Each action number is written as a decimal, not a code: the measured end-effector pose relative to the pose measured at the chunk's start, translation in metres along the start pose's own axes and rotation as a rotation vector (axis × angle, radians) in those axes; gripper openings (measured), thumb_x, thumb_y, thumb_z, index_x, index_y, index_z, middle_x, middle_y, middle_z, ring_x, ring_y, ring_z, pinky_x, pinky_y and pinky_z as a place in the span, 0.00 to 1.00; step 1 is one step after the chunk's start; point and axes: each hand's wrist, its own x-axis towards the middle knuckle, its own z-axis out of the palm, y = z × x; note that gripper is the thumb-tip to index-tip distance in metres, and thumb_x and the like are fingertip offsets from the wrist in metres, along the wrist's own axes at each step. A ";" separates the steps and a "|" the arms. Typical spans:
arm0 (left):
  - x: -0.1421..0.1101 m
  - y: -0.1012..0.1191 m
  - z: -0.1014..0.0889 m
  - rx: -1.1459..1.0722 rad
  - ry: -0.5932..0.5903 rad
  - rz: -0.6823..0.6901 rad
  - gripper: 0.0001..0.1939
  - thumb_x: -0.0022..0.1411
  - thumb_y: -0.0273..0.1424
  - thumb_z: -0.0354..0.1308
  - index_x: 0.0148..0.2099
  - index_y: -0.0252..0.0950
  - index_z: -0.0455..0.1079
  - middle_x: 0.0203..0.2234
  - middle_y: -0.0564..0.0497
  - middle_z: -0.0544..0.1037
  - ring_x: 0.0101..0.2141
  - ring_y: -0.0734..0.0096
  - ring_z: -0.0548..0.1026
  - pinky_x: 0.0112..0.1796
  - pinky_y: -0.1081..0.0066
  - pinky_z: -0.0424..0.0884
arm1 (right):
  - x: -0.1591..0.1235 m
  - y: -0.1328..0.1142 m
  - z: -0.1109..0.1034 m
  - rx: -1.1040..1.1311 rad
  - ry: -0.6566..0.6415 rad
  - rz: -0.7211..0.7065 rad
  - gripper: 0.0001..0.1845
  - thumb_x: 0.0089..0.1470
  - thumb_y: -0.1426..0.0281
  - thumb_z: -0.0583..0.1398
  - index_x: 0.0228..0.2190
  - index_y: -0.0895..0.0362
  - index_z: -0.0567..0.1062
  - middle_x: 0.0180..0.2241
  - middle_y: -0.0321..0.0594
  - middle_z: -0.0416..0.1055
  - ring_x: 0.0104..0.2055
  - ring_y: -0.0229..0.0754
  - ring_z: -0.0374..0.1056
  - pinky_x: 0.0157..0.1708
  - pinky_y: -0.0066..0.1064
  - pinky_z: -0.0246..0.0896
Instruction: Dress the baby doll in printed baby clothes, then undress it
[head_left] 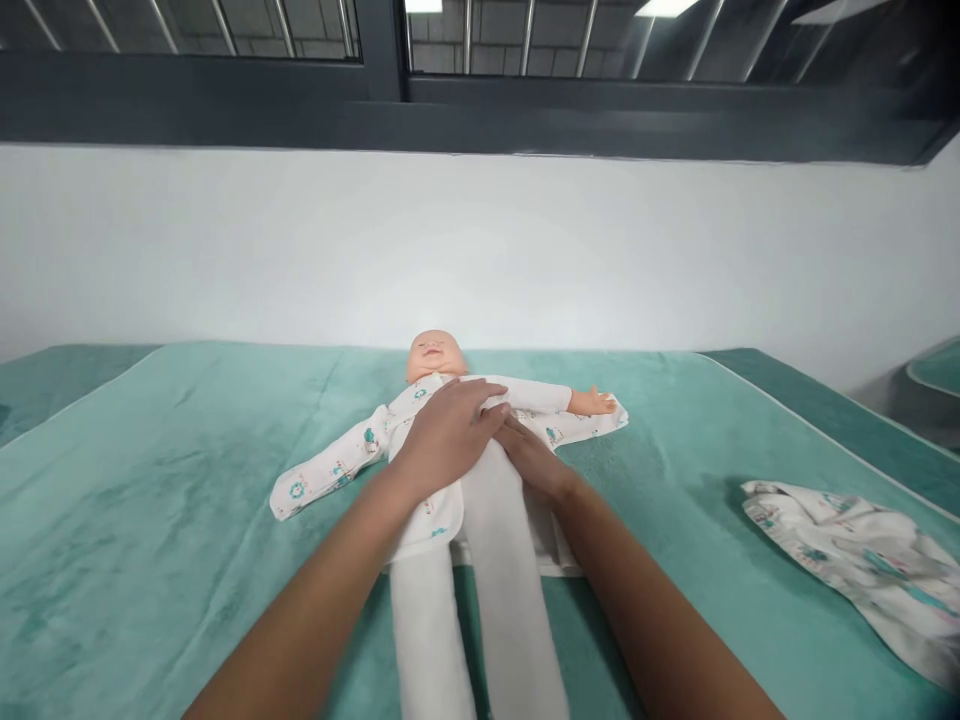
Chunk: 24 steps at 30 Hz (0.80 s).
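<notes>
White fabric-bodied baby doll (pixel 495 510), lying at frame centre on teal plush cover (pixel 187 540), printed white shirt (pixel 427 520) half on. Touching doll's chest with left hand (pixel 448 430) and right hand (pixel 536 458), fingers loosely extended; cannot tell whether pinching any cloth in either grip.

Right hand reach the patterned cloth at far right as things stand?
Probably yes: only green bedding shows between the right hand and the patterned cloth, though a sideways stretch seems needed.

The left hand (pixel 452 432) and right hand (pixel 536 457) hide part of the baby doll's (pixel 436 355) front at centre, its white legs (pixel 431 630) run off the bottom edge, and the right edge crops the printed garment (pixel 855 570) at lower right.
</notes>
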 end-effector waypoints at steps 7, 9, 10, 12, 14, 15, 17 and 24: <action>0.053 0.011 0.031 0.591 -0.265 0.134 0.09 0.53 0.31 0.61 0.39 0.39 0.72 0.38 0.42 0.78 0.41 0.47 0.74 0.45 0.56 0.63 | -0.006 -0.003 -0.002 -0.086 -0.155 -0.131 0.18 0.57 0.60 0.57 0.47 0.51 0.75 0.54 0.38 0.70 0.57 0.49 0.62 0.54 0.39 0.59; 0.062 0.014 0.042 0.688 -0.338 0.181 0.07 0.53 0.26 0.58 0.37 0.38 0.69 0.35 0.42 0.77 0.38 0.48 0.74 0.43 0.56 0.63 | -0.007 -0.005 -0.006 -0.115 -0.206 -0.155 0.18 0.57 0.60 0.57 0.47 0.51 0.75 0.54 0.37 0.70 0.59 0.49 0.60 0.57 0.40 0.56; 0.065 0.015 0.046 0.705 -0.360 0.197 0.07 0.53 0.24 0.57 0.37 0.38 0.67 0.34 0.42 0.76 0.37 0.49 0.75 0.42 0.57 0.63 | -0.008 -0.007 -0.009 -0.121 -0.250 -0.150 0.18 0.58 0.60 0.56 0.47 0.51 0.75 0.54 0.37 0.70 0.59 0.49 0.60 0.57 0.40 0.55; 0.070 0.016 0.048 0.742 -0.390 0.198 0.10 0.52 0.22 0.55 0.37 0.38 0.65 0.33 0.44 0.76 0.34 0.53 0.75 0.39 0.60 0.64 | -0.008 -0.011 -0.019 -0.158 -0.361 -0.134 0.18 0.59 0.60 0.55 0.47 0.51 0.75 0.53 0.37 0.71 0.58 0.49 0.61 0.56 0.40 0.57; 0.072 0.016 0.044 0.807 -0.397 0.184 0.12 0.52 0.21 0.55 0.39 0.39 0.64 0.33 0.45 0.75 0.33 0.56 0.75 0.36 0.63 0.64 | -0.007 -0.015 -0.031 -0.286 -0.394 -0.149 0.16 0.60 0.62 0.53 0.45 0.53 0.75 0.49 0.39 0.72 0.54 0.49 0.65 0.53 0.40 0.58; 0.073 0.016 0.041 0.840 -0.394 0.178 0.12 0.52 0.22 0.55 0.40 0.39 0.64 0.33 0.45 0.75 0.33 0.57 0.75 0.36 0.64 0.64 | -0.005 -0.015 -0.037 -0.392 -0.340 -0.170 0.14 0.59 0.65 0.54 0.43 0.54 0.75 0.46 0.40 0.73 0.51 0.49 0.66 0.51 0.39 0.59; 0.074 0.015 0.035 0.879 -0.385 0.173 0.11 0.54 0.25 0.56 0.41 0.39 0.64 0.34 0.46 0.76 0.33 0.58 0.75 0.35 0.65 0.64 | -0.002 -0.013 -0.047 -0.666 -0.119 -0.184 0.12 0.54 0.71 0.57 0.42 0.55 0.74 0.44 0.43 0.72 0.47 0.48 0.67 0.46 0.38 0.60; 0.072 0.016 0.029 0.995 -0.395 0.184 0.06 0.60 0.25 0.50 0.41 0.38 0.63 0.36 0.46 0.75 0.34 0.60 0.73 0.33 0.65 0.64 | 0.001 -0.005 -0.050 -1.223 0.148 -0.007 0.10 0.49 0.66 0.62 0.34 0.55 0.71 0.40 0.42 0.68 0.43 0.46 0.64 0.32 0.31 0.53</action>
